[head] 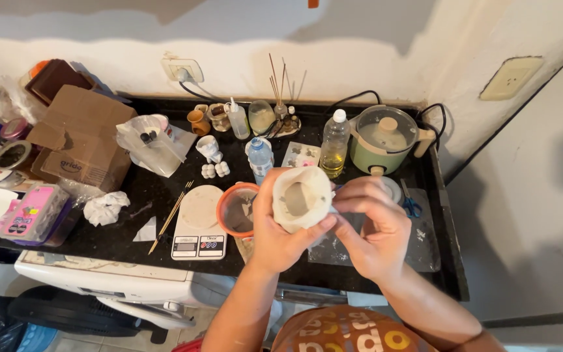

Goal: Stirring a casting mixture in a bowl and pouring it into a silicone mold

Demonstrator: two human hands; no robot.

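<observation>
Between the two sets of fingers, held above the dark table (131, 241), sits a white mould (301, 199), hollow and turned mouth-up toward the camera. The left hand (278, 225) wraps round its side, fingers closed on it; the right hand (373, 225) pinches its rim with thumb and fingertips. Just left of the left fingers stands an orange-rimmed bowl (234, 210), then a white kitchen scale (198, 223). Beyond the fingers stand an oil bottle (334, 143) and a green electric pot (386, 139).

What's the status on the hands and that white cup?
Left hand grips white cup. Right hand pinches its rim. Orange-rimmed bowl close beside, scale further left.
</observation>
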